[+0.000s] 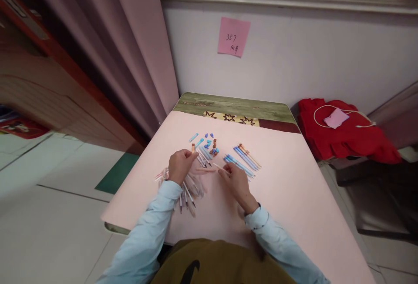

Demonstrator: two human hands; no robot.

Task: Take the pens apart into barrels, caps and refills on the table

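My left hand [180, 165] pinches a short orange pen part with a brown end [193, 148], held upright. In the fingers of my right hand [235, 181] is a thin whitish stick, seemingly a pen refill [217, 166], its tip pointing left. Between the hands lie a peach pen barrel [205, 170] and several pale blue barrels with dark-tipped refills [204, 157]. Beyond them are small blue and brown clips or caps [214, 143] and a light blue part [193, 137]. Several blue and orange pens [242, 164] lie in rows past my right hand. Beneath my left wrist spreads a pile of refills and barrels [187, 195], partly hidden.
The table [277, 197] has a pale pink cover, with a green patterned strip [235, 103] at its far edge. A red cloth [342, 138] with a white cable lies on the right. A pink note [234, 37] is on the wall, and a curtain [137, 36] hangs at left.
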